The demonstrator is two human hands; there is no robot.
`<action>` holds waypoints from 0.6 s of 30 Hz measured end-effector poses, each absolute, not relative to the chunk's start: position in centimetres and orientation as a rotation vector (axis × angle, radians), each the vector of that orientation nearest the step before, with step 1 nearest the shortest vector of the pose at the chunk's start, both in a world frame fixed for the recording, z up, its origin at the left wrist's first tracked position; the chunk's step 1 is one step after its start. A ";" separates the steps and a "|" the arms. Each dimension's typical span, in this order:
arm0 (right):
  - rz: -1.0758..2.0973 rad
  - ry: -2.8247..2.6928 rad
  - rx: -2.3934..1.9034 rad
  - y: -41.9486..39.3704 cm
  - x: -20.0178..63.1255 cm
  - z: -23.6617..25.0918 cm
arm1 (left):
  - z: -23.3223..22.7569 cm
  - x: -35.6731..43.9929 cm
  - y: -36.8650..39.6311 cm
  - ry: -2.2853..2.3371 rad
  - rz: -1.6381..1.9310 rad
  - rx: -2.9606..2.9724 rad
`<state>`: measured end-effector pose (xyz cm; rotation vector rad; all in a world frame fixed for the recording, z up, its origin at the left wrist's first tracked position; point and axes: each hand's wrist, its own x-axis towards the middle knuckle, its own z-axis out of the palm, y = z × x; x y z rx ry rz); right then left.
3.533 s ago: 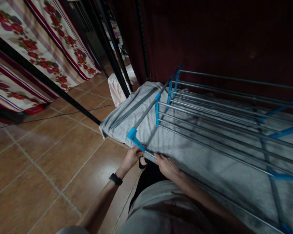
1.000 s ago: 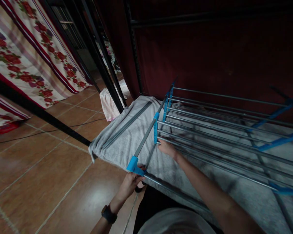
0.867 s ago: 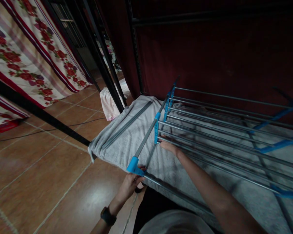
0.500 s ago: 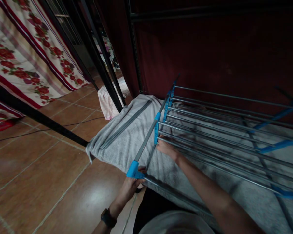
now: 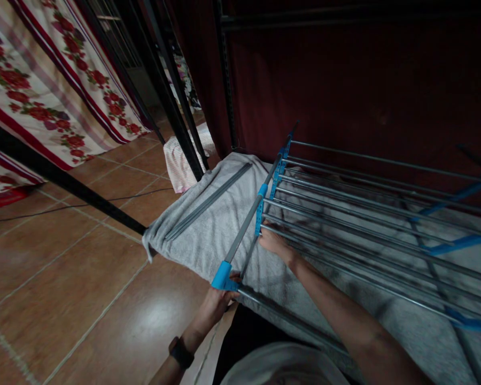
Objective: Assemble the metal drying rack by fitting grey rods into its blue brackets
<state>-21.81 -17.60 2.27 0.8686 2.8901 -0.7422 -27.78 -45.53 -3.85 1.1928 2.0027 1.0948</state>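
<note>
In the head view, the only one supplied, we find a metal drying rack (image 5: 364,208) with grey rails and blue plastic joints, standing over a grey towel (image 5: 208,230) spread on the brown tiled floor (image 5: 64,278). The left hand (image 5: 217,299) is at the rack's near corner, its fingers curled around the blue corner joint (image 5: 223,276) where the grey side bar meets the front rail; a dark watch (image 5: 180,350) sits on that wrist. The right hand (image 5: 273,241) reaches in over the front rail and rests on the nearer thin rails just beside the blue bracket (image 5: 258,214) on the side bar; the fingers lie among the rails, but we cannot tell whether they close around one or merely press on it. Two loose grey rods (image 5: 208,202) lie side by side on the towel to the left of the rack, apart from both hands. Behind the towel a pink-and-white striped cloth (image 5: 180,160) lies on the floor beside black frame poles (image 5: 176,101). A floral curtain (image 5: 44,80) hangs at upper left, and a dark red curtain (image 5: 344,69) fills the background behind the rack.
</note>
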 end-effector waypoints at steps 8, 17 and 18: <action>-0.778 2.904 0.823 -17.2 -22.2 2.2 | -2.0 -28.1 -44.8 2.042 1.046 1.314; -0.868 2.978 0.987 -19.3 -19.6 3.7 | -2.0 -29.5 -44.4 2.108 1.036 1.362; -0.919 2.995 1.004 -20.3 -18.6 4.2 | -2.0 -29.6 -44.4 2.108 1.053 1.357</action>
